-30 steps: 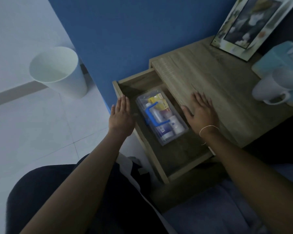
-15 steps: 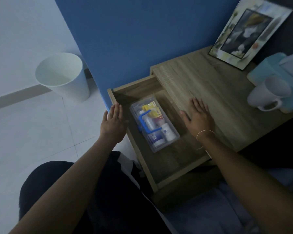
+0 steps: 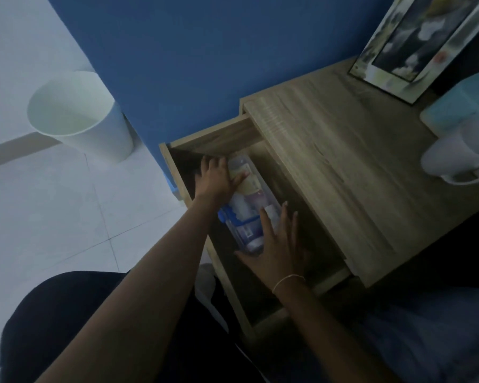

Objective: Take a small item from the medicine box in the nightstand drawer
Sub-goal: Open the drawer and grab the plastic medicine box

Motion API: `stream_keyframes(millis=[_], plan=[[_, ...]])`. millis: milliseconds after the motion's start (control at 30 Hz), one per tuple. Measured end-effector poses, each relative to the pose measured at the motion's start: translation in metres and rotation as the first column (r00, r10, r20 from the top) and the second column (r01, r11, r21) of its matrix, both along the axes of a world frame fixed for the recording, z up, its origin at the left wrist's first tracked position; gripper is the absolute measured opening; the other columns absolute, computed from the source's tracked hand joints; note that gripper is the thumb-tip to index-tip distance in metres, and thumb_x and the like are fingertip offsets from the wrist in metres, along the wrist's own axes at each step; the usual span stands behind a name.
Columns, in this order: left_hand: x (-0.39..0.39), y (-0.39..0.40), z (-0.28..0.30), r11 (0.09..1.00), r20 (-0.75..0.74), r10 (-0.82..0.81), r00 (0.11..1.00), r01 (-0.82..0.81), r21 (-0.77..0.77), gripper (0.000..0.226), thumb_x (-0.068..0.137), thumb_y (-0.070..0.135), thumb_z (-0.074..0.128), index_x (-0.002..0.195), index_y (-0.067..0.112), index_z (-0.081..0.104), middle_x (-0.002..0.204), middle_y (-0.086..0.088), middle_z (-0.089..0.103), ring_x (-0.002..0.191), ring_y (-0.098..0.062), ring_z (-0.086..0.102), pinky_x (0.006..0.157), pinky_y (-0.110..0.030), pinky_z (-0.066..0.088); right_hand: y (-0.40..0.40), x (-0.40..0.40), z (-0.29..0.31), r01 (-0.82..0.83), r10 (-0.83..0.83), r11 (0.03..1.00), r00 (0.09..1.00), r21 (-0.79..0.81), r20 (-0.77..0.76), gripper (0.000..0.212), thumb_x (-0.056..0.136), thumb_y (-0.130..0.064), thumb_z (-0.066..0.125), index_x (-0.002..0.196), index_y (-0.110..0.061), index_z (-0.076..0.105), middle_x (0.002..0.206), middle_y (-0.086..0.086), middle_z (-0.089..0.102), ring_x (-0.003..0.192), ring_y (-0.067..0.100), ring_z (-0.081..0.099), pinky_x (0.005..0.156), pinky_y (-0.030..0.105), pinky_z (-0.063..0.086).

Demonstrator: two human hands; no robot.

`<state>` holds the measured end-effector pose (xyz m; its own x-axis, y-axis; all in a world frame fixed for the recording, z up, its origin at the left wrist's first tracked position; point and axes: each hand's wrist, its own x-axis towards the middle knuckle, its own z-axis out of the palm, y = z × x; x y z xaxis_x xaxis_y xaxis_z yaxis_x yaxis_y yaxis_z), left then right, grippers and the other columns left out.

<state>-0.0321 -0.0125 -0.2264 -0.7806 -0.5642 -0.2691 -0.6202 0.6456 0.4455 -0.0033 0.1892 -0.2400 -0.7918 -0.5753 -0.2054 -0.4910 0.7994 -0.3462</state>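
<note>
hands (image 3: 219, 176) on medicine box (image 3: 249, 205), labels unreadable

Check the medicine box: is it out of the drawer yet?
Not yet. The clear medicine box lies inside the open drawer, with the left hand on its far end and the right hand at its near end.

No words or numbers can be read here. The small packs in the medicine box (image 3: 249, 200) seem to have labels, but the picture is too dark and blurry to make out any letters.
</note>
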Motion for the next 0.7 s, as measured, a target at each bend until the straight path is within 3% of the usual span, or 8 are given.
stream_keyframes(millis=[100, 167, 333, 467, 700], plan=[[-0.004, -0.012, -0.002, 0.963, -0.034, 0.115, 0.993, -0.103, 0.248, 0.076, 0.074, 0.067, 0.058, 0.132, 0.021, 0.039, 0.136, -0.013, 0.048, 0.124, -0.036, 0.046, 0.094, -0.052, 0.049, -0.001, -0.002, -0.009, 0.012, -0.013, 1.0, 0.999, 0.013, 0.045, 0.118, 0.062, -0.06, 0.071, 0.146, -0.044, -0.01, 0.159, 0.009, -0.015, 0.144, 0.039, -0.01, 0.109, 0.061, 0.022], [-0.005, -0.015, 0.001, 0.94, -0.045, 0.143, 0.989, -0.121, 0.318, 0.074, 0.073, 0.063, 0.063, 0.129, 0.019, 0.041, 0.129, -0.012, 0.056, 0.112, -0.032, 0.057, 0.087, -0.045, 0.055, -0.005, -0.003, -0.01, 0.017, -0.016, 1.0, 0.997, -0.024, 0.076, 0.118, 0.064, -0.052, 0.075, 0.146, -0.045, -0.01, 0.158, 0.008, -0.015, 0.142, 0.041, -0.006, 0.109, 0.06, 0.022], [-0.002, -0.012, 0.014, 0.947, -0.087, 0.15, 0.985, -0.117, 0.3, 0.069, 0.076, 0.063, 0.061, 0.126, 0.016, 0.053, 0.122, -0.007, 0.064, 0.109, -0.026, 0.061, 0.084, -0.034, 0.052, -0.007, -0.009, -0.001, 0.028, -0.017, 0.997, 0.99, -0.079, 0.137, 0.123, 0.061, -0.046, 0.078, 0.143, -0.05, -0.013, 0.156, 0.004, -0.014, 0.141, 0.041, -0.008, 0.107, 0.062, 0.025], [0.009, -0.009, 0.04, 0.962, -0.154, 0.197, 0.968, -0.16, 0.221, 0.056, 0.077, 0.063, 0.06, 0.108, 0.016, 0.064, 0.099, 0.0, 0.068, 0.092, -0.02, 0.065, 0.06, -0.019, 0.042, -0.004, -0.005, 0.023, 0.013, -0.004, 0.996, 0.995, -0.089, 0.097, 0.123, 0.062, -0.05, 0.076, 0.143, -0.049, -0.018, 0.157, 0.004, -0.017, 0.142, 0.044, -0.009, 0.105, 0.062, 0.028], [0.025, -0.02, 0.113, 0.98, -0.346, 0.195, 0.918, -0.167, 0.109, 0.051, 0.075, 0.051, 0.07, 0.112, 0.016, 0.061, 0.111, -0.006, 0.066, 0.105, -0.027, 0.061, 0.08, -0.03, 0.043, 0.0, -0.005, 0.092, -0.071, 0.076, 0.976, 0.997, -0.206, 0.013, 0.117, 0.065, -0.052, 0.07, 0.144, -0.047, -0.017, 0.157, 0.0, -0.018, 0.143, 0.041, -0.012, 0.109, 0.059, 0.023]])
